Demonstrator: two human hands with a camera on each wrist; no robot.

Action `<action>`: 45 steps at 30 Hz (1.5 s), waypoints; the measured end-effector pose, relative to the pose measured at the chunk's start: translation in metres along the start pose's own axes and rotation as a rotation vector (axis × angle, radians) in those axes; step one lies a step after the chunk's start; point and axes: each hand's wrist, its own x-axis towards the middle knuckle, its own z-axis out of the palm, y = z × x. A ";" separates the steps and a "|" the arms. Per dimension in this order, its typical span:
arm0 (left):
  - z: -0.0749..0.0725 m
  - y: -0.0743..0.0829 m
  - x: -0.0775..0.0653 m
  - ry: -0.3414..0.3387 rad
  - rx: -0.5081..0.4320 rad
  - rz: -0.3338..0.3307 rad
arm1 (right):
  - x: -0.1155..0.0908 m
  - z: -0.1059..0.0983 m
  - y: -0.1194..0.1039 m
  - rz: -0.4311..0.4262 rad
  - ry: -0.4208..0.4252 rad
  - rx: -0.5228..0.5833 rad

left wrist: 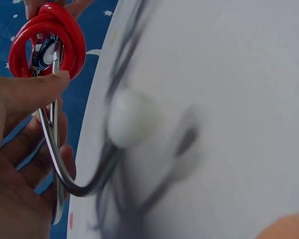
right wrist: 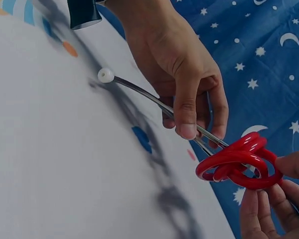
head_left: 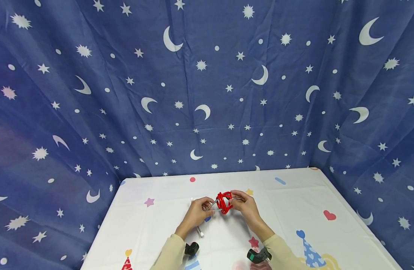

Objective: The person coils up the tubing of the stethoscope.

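Observation:
A stethoscope with red tubing point(head_left: 224, 203) wound into a tight coil is held up over the table between both hands. My left hand point(head_left: 195, 212) grips its metal ear tubes point(right wrist: 147, 94), thumb on one side and fingers on the other. A round white ear tip point(left wrist: 131, 118) stands out at the end of one curved tube. My right hand point(head_left: 246, 208) pinches the far side of the red coil with thumb and fingertips point(right wrist: 294, 166). Through the coil's middle, a metal part with a pale disc point(left wrist: 49, 54) shows in the left wrist view.
A white tablecloth point(head_left: 153, 225) printed with stars, hearts and party hats covers the table. Behind it and along the sides hangs a dark blue curtain point(head_left: 224, 97) with moons and stars. Black wrist devices point(head_left: 258, 256) sit at both sleeves.

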 end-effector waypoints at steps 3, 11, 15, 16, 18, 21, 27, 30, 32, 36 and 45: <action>0.002 -0.004 0.002 -0.014 0.002 -0.035 | 0.003 0.001 0.005 0.011 -0.004 -0.007; 0.006 -0.011 0.003 -0.030 0.030 -0.060 | -0.003 0.001 -0.002 0.033 -0.039 -0.030; 0.006 -0.013 0.002 -0.034 0.025 -0.066 | -0.006 0.002 -0.003 0.037 -0.038 -0.053; 0.006 -0.013 0.002 -0.036 0.023 -0.066 | -0.004 0.001 0.001 0.044 -0.035 -0.053; 0.006 -0.014 0.003 -0.039 0.016 -0.066 | 0.000 0.000 0.009 0.050 -0.027 -0.057; 0.007 -0.016 0.003 -0.038 0.015 -0.068 | 0.008 -0.001 0.021 0.063 -0.012 -0.059; 0.007 -0.018 0.004 -0.022 0.012 -0.075 | 0.014 -0.002 0.027 0.064 -0.001 -0.060; 0.007 -0.019 0.004 -0.001 0.008 -0.069 | 0.013 -0.004 0.027 0.075 0.001 -0.055; 0.007 -0.019 0.004 0.014 0.007 -0.078 | 0.013 -0.005 0.027 0.082 -0.003 -0.056; 0.006 -0.020 0.003 0.038 0.007 -0.086 | 0.014 -0.009 0.029 0.103 -0.008 -0.057; 0.002 -0.022 -0.001 0.084 0.012 -0.079 | 0.014 -0.014 0.031 0.108 -0.007 -0.096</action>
